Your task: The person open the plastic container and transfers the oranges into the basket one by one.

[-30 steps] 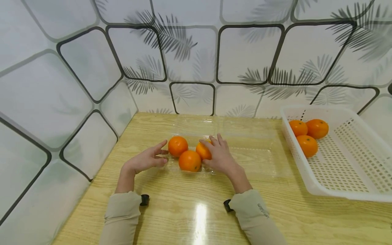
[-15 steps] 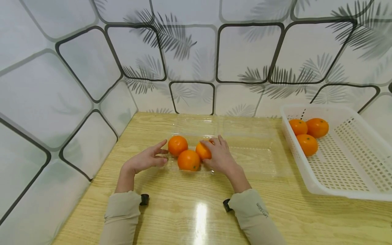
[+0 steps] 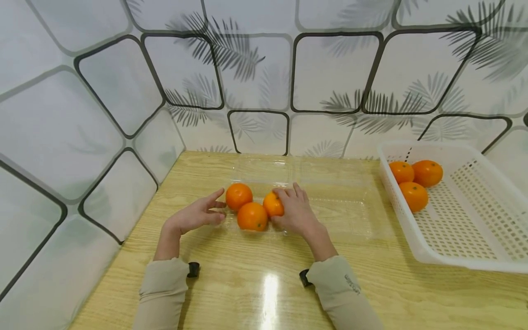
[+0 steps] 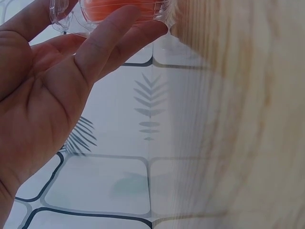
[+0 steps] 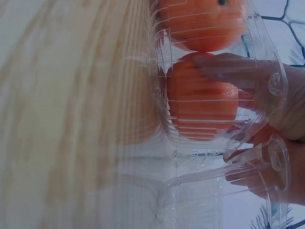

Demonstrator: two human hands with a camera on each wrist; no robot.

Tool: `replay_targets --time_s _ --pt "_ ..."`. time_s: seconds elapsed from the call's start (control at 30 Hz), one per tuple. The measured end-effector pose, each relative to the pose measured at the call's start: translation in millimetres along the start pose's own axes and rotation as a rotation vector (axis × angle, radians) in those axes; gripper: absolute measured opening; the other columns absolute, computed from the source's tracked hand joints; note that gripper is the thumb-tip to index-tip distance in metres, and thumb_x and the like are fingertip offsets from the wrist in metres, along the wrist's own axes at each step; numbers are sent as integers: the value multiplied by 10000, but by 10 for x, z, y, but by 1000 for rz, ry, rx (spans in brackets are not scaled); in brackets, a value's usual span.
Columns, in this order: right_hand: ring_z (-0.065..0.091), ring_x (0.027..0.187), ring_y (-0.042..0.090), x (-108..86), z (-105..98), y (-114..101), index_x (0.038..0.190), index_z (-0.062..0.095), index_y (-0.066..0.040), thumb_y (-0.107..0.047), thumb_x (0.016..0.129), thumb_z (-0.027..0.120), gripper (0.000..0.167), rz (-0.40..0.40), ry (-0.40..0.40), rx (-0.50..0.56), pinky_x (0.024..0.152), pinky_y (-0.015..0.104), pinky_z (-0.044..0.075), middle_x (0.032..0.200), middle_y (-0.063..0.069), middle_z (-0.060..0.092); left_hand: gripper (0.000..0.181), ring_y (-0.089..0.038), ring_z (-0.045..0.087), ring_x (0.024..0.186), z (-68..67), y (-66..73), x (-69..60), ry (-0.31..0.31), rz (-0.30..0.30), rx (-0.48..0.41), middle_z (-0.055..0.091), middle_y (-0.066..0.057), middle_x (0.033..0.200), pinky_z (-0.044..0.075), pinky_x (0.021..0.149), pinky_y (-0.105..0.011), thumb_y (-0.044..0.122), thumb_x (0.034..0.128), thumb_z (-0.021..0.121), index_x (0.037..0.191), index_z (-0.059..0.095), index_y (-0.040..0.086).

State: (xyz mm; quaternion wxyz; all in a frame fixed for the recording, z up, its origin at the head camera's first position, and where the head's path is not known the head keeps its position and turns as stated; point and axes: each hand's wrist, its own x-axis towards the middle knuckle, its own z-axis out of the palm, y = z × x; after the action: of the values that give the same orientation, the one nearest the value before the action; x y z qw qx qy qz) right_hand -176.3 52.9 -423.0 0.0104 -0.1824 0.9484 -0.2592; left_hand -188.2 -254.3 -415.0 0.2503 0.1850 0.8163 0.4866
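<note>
Three oranges sit together in the left part of a clear plastic clamshell box [image 3: 336,213]. One orange [image 3: 239,196] is at the back left, another [image 3: 252,217] at the front. My right hand [image 3: 298,214] holds the third orange [image 3: 272,205] from its right side, fingers over the top and thumb in front. Through the clear wall in the right wrist view, the thumb lies against this orange [image 5: 202,102]. My left hand [image 3: 197,214] is at the box's left end, fingers extended and touching the plastic beside an orange [image 4: 119,10].
A white perforated basket [image 3: 416,245] stands at the right with three oranges [image 3: 427,173] in its left back corner. The box's raised lid [image 3: 264,168] lies towards the back wall. Patterned walls border the wooden table [image 3: 231,284] at the back and left.
The front orange has shifted slightly left. My right hand's fingers have drawn back a little over their orange, so more of it shows. My left hand stays nearly still.
</note>
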Motion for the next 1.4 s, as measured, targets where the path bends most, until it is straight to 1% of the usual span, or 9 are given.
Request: replay_targets --time_s 0.23,0.47,0.67,0.83,0.9,1.0,1.07,1.2,1.4 --pt "221 1440 489 8 10 21 1414 499 -100 -215 795 829 711 -45 49 -10 1198 557 115 1392 192 504 811 -406 490 1314 5 14 -18 -1 -6 -12 374 -312 1504 431 1054 -504 82 989 585 1603 56 72" --pt "232 1437 483 14 1 30 1417 500 -103 -227 798 833 714 -42 57 15 1195 561 132 1384 187 501 811 -419 472 1326 5 13 -19 -2 3 -8 371 -317 1504 432 1051 -509 84 989 586 1603 56 69" --pt "240 1437 472 21 -6 25 1424 489 -101 -211 810 809 701 -37 69 68 1190 560 166 1388 188 488 819 -418 469 1329 9 14 -24 -1 0 -11 365 -316 1507 414 1063 -526 88 985 590 1602 52 66" --pt "252 1431 469 13 -38 8 1431 483 -103 -214 815 801 702 -27 87 127 1153 601 236 1378 190 484 830 -409 490 1313 5 8 -22 -8 2 -14 359 -323 1506 427 1055 -509 99 983 596 1601 43 59" --pt "306 1400 445 6 -55 -3 1436 476 -105 -224 817 799 708 -26 94 144 1112 599 314 1368 181 486 829 -405 495 1309 5 12 -21 -7 4 -8 363 -323 1504 428 1054 -507 98 984 595 1601 43 58" --pt "425 1288 377 2 -74 -18 1446 466 -115 -246 827 797 714 -25 103 168 1018 545 436 1354 158 488 833 -399 504 1303 4 16 -23 -4 4 -2 368 -319 1503 421 1060 -514 111 982 599 1602 45 63" --pt "479 1197 331 1 -85 -31 1452 459 -124 -254 835 792 714 -22 106 193 948 502 489 1346 145 483 835 -392 510 1300 6 20 -25 -2 -2 -3 370 -311 1505 414 1065 -519 114 980 602 1604 49 74" --pt "526 1146 309 -3 -103 -48 1465 443 -141 -261 847 783 715 -14 105 250 915 477 519 1365 144 459 835 -391 514 1296 4 17 -27 -5 -3 -7 366 -311 1508 412 1067 -520 119 981 601 1605 48 80" --pt "557 1133 308 -24 -138 -82 1479 423 -147 -270 858 777 725 -31 108 295 934 467 518 1390 150 437 841 -391 508 1303 1 1 -24 -7 -3 -13 361 -307 1512 421 1062 -508 133 985 606 1606 41 85"
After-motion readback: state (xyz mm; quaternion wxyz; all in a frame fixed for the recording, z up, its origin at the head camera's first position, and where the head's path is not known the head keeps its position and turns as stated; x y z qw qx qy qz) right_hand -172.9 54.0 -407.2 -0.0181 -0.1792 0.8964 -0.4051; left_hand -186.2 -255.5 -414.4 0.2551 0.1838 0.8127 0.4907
